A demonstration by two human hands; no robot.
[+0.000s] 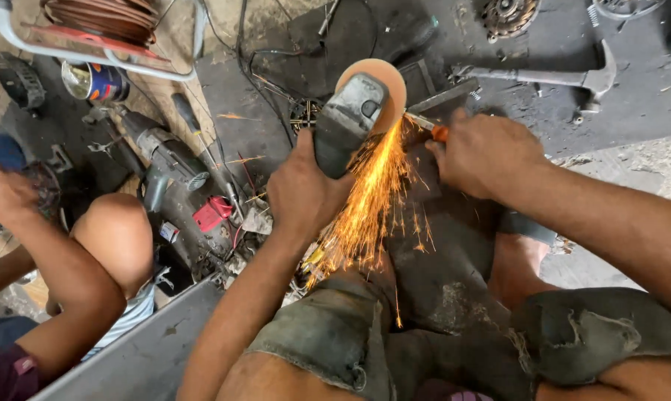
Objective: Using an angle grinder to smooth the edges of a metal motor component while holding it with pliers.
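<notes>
Our left hand (302, 189) is closed tight around the grey body of a handheld angle grinder (348, 119), whose round orange disc (387, 85) meets a thin metal piece with a glowing orange tip (433, 130) and throws a shower of yellow sparks (369, 204) down toward our knees. Our right hand (484, 152) is curled shut around that metal piece, pinning it against the dark, grimy workshop floor (633, 96) just beside the disc. To our left, another person's hand (5, 193) hovers near a grey power drill (164, 160), and a steel claw hammer (551, 78) lies well apart beyond our right hand.
</notes>
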